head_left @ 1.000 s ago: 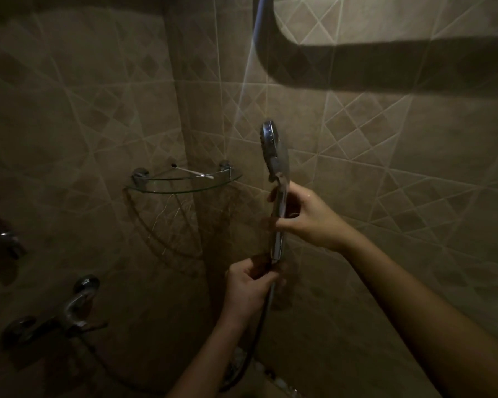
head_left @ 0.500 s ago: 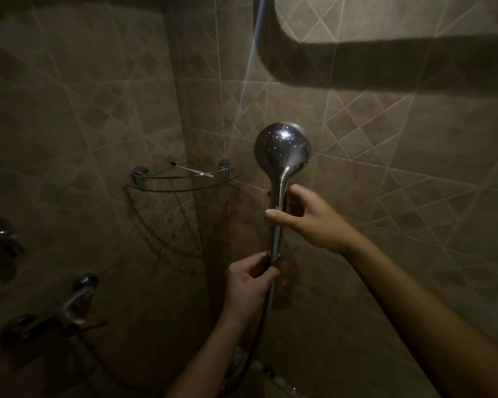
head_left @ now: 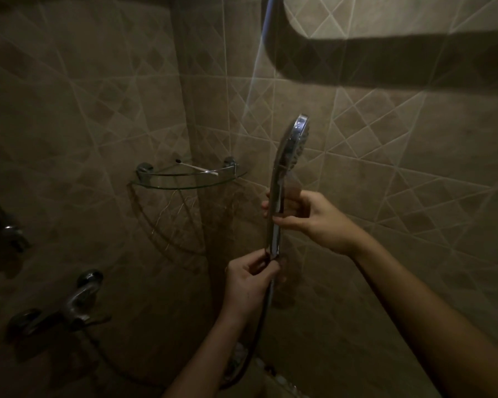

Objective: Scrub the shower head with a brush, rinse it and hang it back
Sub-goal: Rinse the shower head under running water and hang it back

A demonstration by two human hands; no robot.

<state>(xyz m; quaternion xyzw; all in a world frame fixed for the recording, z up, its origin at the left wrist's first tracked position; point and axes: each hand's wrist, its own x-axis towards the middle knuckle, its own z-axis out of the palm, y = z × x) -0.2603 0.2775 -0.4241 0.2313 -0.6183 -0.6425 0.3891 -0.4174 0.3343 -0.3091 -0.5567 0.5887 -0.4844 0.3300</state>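
I saw shower head [head_left: 292,145] held upright before tiled corner, edge-on, spray face turned right. Right hand [head_left: 319,219] curled round handle [head_left: 275,237] mid-length, thumb across near side. Left hand [head_left: 250,285] pinched handle's bottom end, where hose [head_left: 259,326] joined. Glass shelf [head_left: 184,183] left of head. Tap [head_left: 78,303] lower left.

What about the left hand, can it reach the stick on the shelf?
Probably not now: the left hand grips the shower head, though nothing blocks the way to the stick.
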